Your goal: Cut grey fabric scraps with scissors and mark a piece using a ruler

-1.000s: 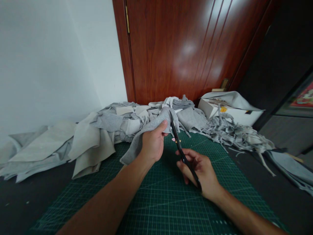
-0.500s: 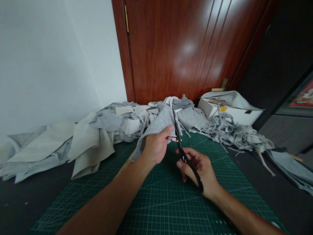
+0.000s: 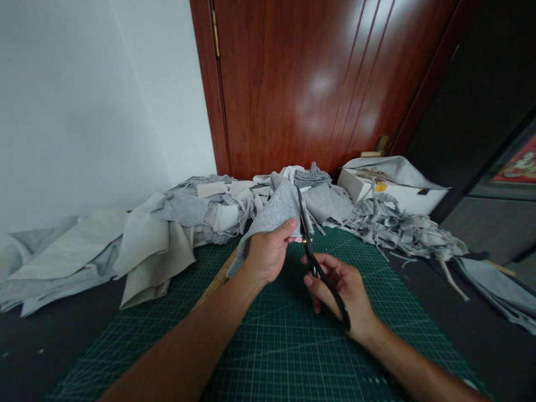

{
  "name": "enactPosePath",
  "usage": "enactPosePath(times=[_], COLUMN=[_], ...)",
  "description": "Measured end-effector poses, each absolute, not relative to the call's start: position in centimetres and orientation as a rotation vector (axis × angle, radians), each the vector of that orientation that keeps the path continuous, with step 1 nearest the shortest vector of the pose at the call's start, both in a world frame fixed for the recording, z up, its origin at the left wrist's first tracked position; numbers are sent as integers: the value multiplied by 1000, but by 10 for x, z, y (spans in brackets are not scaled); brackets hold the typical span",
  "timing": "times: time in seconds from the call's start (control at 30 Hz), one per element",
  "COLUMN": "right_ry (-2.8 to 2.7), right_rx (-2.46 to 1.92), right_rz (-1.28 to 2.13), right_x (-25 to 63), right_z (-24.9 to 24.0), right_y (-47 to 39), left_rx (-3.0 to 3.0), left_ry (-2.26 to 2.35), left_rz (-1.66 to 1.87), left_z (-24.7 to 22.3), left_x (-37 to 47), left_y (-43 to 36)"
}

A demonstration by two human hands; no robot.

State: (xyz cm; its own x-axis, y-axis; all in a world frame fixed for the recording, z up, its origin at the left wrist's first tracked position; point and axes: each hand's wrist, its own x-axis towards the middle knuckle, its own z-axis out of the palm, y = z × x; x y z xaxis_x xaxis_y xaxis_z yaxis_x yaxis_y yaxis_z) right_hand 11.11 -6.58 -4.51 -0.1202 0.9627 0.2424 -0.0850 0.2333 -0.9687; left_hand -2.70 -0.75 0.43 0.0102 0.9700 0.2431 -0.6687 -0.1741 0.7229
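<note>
My left hand [image 3: 268, 254] pinches a grey piece of fabric [image 3: 278, 206] between thumb and fingers, holding it up above the cutting mat. Part of the fabric drapes down over the back of the wrist side. In my right hand [image 3: 337, 282] is a pair of black scissors [image 3: 312, 254], fingers through the handles. Its blades point away from me and lie along the fabric's right edge, looking nearly closed. Whether cloth sits between the blades is hard to see. A bit of pink shows below my left fingertips.
The green cutting mat [image 3: 293, 340] lies beneath, with a wooden strip [image 3: 215, 282] under my left forearm. Fabric pieces [image 3: 154, 240] pile up at left and back. Tangled grey strips [image 3: 402, 226] and a white box [image 3: 393, 192] stand right, before a wooden door [image 3: 288, 89].
Both hands, the fabric and the scissors keep almost the same place. The view has shifted very slightly, and a little more of the wooden strip shows beside the fabric.
</note>
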Motion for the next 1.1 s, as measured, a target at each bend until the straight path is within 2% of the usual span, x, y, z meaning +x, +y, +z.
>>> enactPosePath(times=[0.53, 1.1], right_ry=[-1418, -1360], right_rx=[-1006, -955], right_rz=[1110, 1158], right_x=[110, 111], right_z=[-47, -41], right_y=[-65, -65], left_rx=[814, 960], left_ry=[547, 544], left_rz=[1524, 1346], left_z=[3, 2], left_x=[-32, -31], left_y=[-4, -8])
